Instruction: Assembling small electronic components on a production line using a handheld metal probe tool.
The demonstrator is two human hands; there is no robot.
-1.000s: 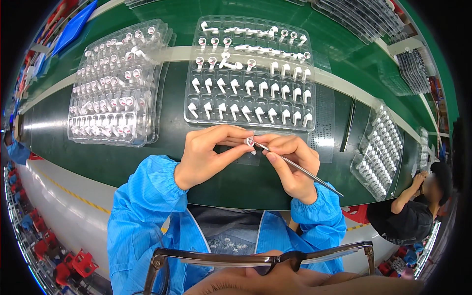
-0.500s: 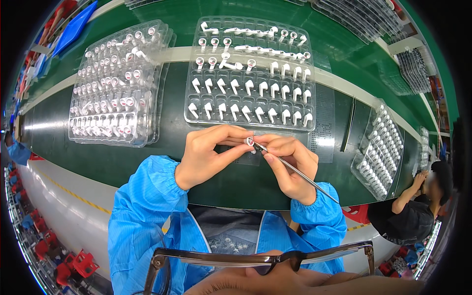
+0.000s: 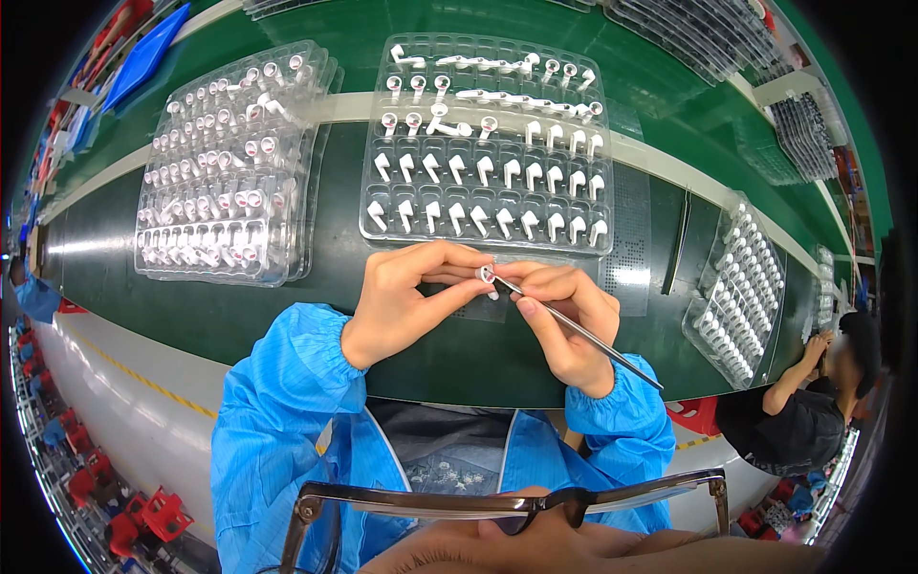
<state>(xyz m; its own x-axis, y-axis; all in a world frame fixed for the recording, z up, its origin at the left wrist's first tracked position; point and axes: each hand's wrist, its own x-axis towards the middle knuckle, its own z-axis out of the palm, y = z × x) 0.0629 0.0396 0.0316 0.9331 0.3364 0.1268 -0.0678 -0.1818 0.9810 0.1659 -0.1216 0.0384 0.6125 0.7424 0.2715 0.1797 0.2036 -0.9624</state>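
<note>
Between the fingertips of my left hand is a small white earbud shell, its round open end turned toward my right side. The fingers are closed around it, and its lower part is partly hidden. My right hand grips a slim metal rod-shaped tool like a pen. The tool's tip is at the shell's opening; I cannot make out whether it touches the inside. Just beyond my hands lies a clear plastic tray with rows of white earbud shells, some upright and some on their sides.
A stack of clear trays holding more shells stands at left. Another filled tray lies at right, near a person in black. A dark thin strip rests on the green table. Stacked trays line the far side.
The metal tool has tilted very slightly, its rear end shifting a little to the right. Both hands stay nearly in place, with the shell still in the left.
</note>
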